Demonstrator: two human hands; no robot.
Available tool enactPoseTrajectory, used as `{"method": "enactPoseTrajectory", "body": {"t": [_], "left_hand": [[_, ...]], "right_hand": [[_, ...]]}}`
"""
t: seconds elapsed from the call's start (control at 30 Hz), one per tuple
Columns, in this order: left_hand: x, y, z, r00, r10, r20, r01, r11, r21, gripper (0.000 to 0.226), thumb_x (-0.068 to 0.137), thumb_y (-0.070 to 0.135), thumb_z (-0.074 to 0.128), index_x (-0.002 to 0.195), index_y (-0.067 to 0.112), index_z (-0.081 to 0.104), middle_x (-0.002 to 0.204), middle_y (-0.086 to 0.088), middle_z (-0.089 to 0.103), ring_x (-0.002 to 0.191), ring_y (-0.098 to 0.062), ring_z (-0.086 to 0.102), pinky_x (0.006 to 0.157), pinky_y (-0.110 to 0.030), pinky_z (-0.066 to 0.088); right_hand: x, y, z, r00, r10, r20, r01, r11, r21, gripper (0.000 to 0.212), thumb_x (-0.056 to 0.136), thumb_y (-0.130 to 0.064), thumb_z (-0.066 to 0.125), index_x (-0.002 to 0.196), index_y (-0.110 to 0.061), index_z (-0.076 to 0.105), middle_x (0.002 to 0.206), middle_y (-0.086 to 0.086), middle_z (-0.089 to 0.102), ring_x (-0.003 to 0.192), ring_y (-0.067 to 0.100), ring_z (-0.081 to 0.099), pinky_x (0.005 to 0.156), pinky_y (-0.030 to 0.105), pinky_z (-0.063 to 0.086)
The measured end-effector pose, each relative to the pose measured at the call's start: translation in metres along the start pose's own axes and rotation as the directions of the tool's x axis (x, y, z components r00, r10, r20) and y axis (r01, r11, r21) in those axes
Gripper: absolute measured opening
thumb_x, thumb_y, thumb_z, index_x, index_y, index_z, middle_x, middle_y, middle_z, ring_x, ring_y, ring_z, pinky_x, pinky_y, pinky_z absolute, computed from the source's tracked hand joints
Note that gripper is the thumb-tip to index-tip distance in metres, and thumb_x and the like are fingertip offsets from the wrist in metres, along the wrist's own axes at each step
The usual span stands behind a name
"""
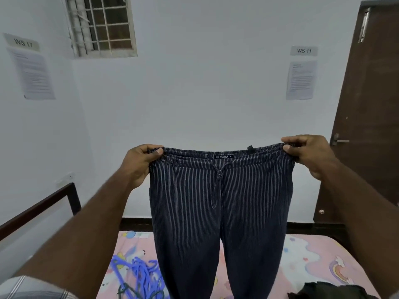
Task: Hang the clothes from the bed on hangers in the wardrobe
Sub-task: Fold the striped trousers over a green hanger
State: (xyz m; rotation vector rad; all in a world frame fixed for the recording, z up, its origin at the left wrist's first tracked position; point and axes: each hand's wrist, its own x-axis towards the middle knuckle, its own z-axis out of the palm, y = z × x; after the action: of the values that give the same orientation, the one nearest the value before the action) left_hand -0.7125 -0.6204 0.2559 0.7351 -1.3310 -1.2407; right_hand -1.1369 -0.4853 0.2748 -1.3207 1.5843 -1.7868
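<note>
A pair of dark navy pinstriped drawstring trousers [220, 190] hangs in the middle of the frame, held up by its elastic waistband and spread wide between two raised arms. The left hand [140, 164] pinches the waistband's left end, thumb on the front and fingers curled behind the cloth; the right hand [307, 154] grips the right end the same way, its fingertips hidden behind the fabric. A small label sits at the centre of the waistband, its lettering too small to read surely, and the knotted drawstring dangles below it. The trouser legs run down past the bottom edge, so their hems are cut off. Below them lies the bed with a pink cartoon-print sheet [313, 260], partly covered by the trousers. At lower left a tangle of blue plastic hangers [138, 275] rests on the sheet, blurred and cut by the frame edge. At lower right a dark crumpled garment [323, 291] shows only its upper part. A brown wooden door [367, 104] stands at the right edge, and a barred window [101, 24] sits at upper left.
</note>
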Motion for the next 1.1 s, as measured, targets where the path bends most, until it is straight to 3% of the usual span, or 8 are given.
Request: {"method": "enactPoseTrajectory", "body": {"t": [0.23,0.37,0.53,0.67,0.77,0.83,0.93,1.1], "left_hand": [[0.007,0.012,0.001,0.997,0.082,0.002,-0.082,0.997,-0.009,0.019,0.095,-0.001,0.060,0.110,0.005,0.072,0.100,-0.006,0.074,0.089,-0.014,0.070,0.078,-0.023,0.058],[0.011,0.017,0.001,0.997,0.074,0.021,-0.075,0.995,0.063,0.019,0.096,0.000,0.059,0.107,0.008,0.073,0.098,-0.006,0.074,0.092,-0.018,0.068,0.080,-0.026,0.060],[0.026,0.044,0.003,0.975,0.197,-0.104,-0.204,0.977,-0.059,0.020,0.096,0.001,0.060,0.100,0.014,0.075,0.093,-0.001,0.075,0.086,-0.013,0.070,0.078,-0.025,0.060],[0.032,0.045,0.005,0.988,0.154,-0.029,-0.149,0.980,0.134,0.016,0.094,0.001,0.063,0.101,0.010,0.075,0.101,-0.011,0.073,0.090,-0.019,0.068,0.075,-0.024,0.059],[0.038,0.050,0.003,0.978,0.188,-0.093,-0.186,0.982,0.033,0.014,0.094,0.002,0.064,0.101,0.009,0.074,0.093,-0.007,0.073,0.082,-0.015,0.069,0.071,-0.023,0.058],[0.040,0.044,0.002,0.988,0.143,-0.056,-0.138,0.987,0.086,0.014,0.094,0.003,0.065,0.101,0.009,0.074,0.093,-0.007,0.074,0.085,-0.017,0.070,0.073,-0.024,0.059],[0.038,0.025,-0.004,0.992,0.092,-0.083,-0.079,0.986,0.147,0.013,0.092,0.002,0.067,0.102,0.006,0.075,0.101,-0.014,0.073,0.092,-0.022,0.069,0.080,-0.027,0.058],[0.036,0.006,-0.004,0.986,0.052,-0.157,-0.027,0.987,0.157,0.012,0.092,0.002,0.068,0.100,0.006,0.075,0.095,-0.012,0.073,0.081,-0.018,0.068,0.066,-0.021,0.057]], "right_hand": [[0.009,-0.026,0.006,0.989,-0.118,-0.087,0.116,0.993,-0.035,0.015,0.091,0.000,0.067,0.088,-0.014,0.072,0.095,0.013,0.071,0.089,0.023,0.066,0.092,0.042,0.057],[0.004,-0.031,0.015,0.989,-0.144,-0.019,0.142,0.985,-0.094,0.016,0.092,0.003,0.065,0.088,-0.010,0.073,0.096,0.014,0.072,0.089,0.021,0.067,0.094,0.041,0.057],[0.013,-0.065,0.008,0.962,-0.252,-0.101,0.254,0.967,0.008,0.019,0.090,0.004,0.066,0.091,-0.014,0.074,0.088,0.005,0.072,0.084,0.017,0.067,0.083,0.033,0.058],[0.019,-0.063,0.011,0.969,-0.245,-0.029,0.232,0.944,-0.234,0.015,0.088,0.000,0.071,0.096,-0.012,0.076,0.090,0.004,0.074,0.088,0.017,0.069,0.093,0.040,0.057],[0.024,-0.074,0.009,0.953,-0.276,-0.123,0.264,0.959,-0.100,0.015,0.090,0.001,0.069,0.096,-0.012,0.075,0.093,0.006,0.074,0.091,0.020,0.069,0.090,0.036,0.058],[0.027,-0.066,0.010,0.963,-0.248,-0.103,0.229,0.959,-0.165,0.019,0.089,-0.002,0.071,0.089,-0.021,0.077,0.090,0.003,0.075,0.089,0.020,0.069,0.084,0.034,0.058],[0.025,-0.038,0.013,0.983,-0.172,-0.063,0.151,0.954,-0.258,0.017,0.085,-0.008,0.076,0.089,-0.024,0.079,0.090,0.000,0.077,0.092,0.018,0.072,0.091,0.040,0.058],[0.024,-0.023,0.023,0.991,-0.064,-0.114,0.047,0.988,-0.145,0.010,0.085,-0.006,0.076,0.092,-0.013,0.078,0.092,0.008,0.076,0.096,0.027,0.072,0.089,0.044,0.059]]}}
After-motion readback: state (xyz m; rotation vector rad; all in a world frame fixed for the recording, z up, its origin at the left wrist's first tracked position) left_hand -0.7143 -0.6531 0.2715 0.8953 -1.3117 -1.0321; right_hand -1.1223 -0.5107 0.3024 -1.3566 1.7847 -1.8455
